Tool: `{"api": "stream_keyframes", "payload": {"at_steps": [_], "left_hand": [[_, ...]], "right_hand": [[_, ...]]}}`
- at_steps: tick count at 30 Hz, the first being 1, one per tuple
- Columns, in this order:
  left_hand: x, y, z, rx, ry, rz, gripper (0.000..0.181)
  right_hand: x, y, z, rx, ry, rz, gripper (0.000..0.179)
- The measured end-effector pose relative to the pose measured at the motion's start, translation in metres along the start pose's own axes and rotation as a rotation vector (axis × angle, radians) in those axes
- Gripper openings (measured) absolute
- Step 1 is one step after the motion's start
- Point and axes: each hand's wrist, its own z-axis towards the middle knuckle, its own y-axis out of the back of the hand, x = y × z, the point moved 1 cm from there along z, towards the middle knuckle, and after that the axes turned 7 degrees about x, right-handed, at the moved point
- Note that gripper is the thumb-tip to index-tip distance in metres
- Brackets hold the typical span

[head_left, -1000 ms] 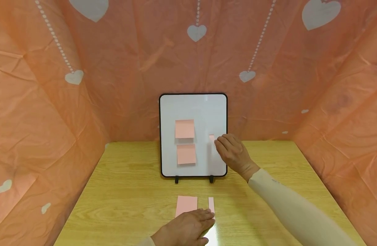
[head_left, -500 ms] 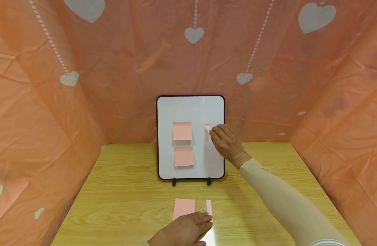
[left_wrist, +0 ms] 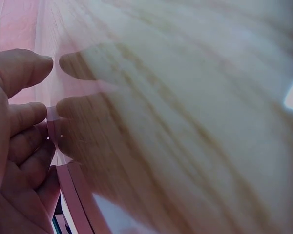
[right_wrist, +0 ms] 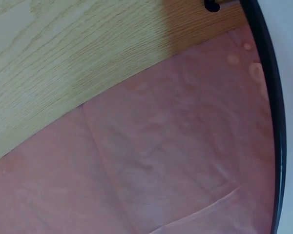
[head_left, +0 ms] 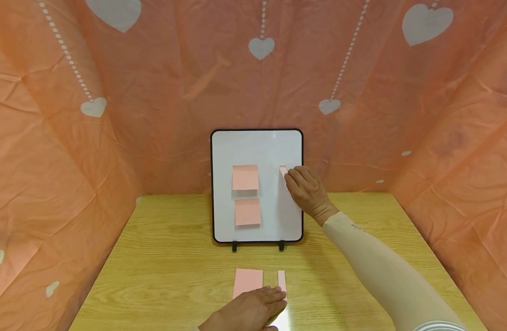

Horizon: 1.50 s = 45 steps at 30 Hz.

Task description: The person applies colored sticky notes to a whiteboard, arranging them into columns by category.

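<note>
1. Left hand [head_left: 248, 309], mine: in front of the whiteboard [head_left: 255, 147], fingers extended, close together, tips at the narrow strip pad [head_left: 281, 278].
2. Square pad [head_left: 249, 280]: before the whiteboard, near part hidden by that hand.
3. Right hand [head_left: 306, 189], mine: at the whiteboard's right edge, fingers curled, pinching a pink strip [head_left: 282, 170].
4. Said strip: on the whiteboard's right half, higher than a second ago, top now level with the upper note [head_left: 245, 177]; I judge the height nearly settled. Adhesion: cannot tell.
5. Lower note [head_left: 247, 212]: on the whiteboard, below the upper.
6. Backdrop [head_left: 187, 142]: behind the whiteboard, heart-printed.
</note>
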Motion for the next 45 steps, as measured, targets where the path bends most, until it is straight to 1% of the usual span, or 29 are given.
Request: {"api": "stream_keyframes", "payload": {"at_steps": [2,5,8,14,22,31,37,45], "left_hand": [[0.0,-0.0004,0.0,0.0,0.0,0.0,0.053],[-0.0003,-0.0016,0.0004,-0.017,-0.002,0.02,0.053],[-0.0004,-0.0021,0.0007,-0.035,-0.003,0.043,0.053],[-0.0008,0.0009,-0.0001,-0.006,0.0,0.024,0.055],[-0.0013,0.001,0.0002,0.03,0.026,0.007,0.055],[-0.0005,0.0011,-0.0004,0.012,0.01,0.015,0.055],[-0.0008,0.0002,-0.0005,0.006,0.01,0.026,0.056],[-0.0011,0.0015,-0.0005,0.008,0.011,0.016,0.056]], "right_hand": [[-0.0003,-0.0003,0.0005,-0.002,0.002,-0.004,0.006],[-0.0004,-0.0007,0.0014,-0.007,0.003,-0.013,0.005],[-0.0004,-0.0009,0.0023,-0.013,0.004,-0.019,0.008],[-0.0005,-0.0024,0.002,-0.01,0.002,-0.02,0.01],[0.0008,-0.0046,-0.0009,0.029,-0.009,-0.008,0.01],[0.001,-0.0055,-0.0024,0.056,-0.02,0.004,0.008],[0.0025,-0.0045,-0.0016,0.071,-0.029,-0.007,0.007],[0.004,-0.0022,-0.0017,0.125,-0.044,-0.037,0.008]]}}
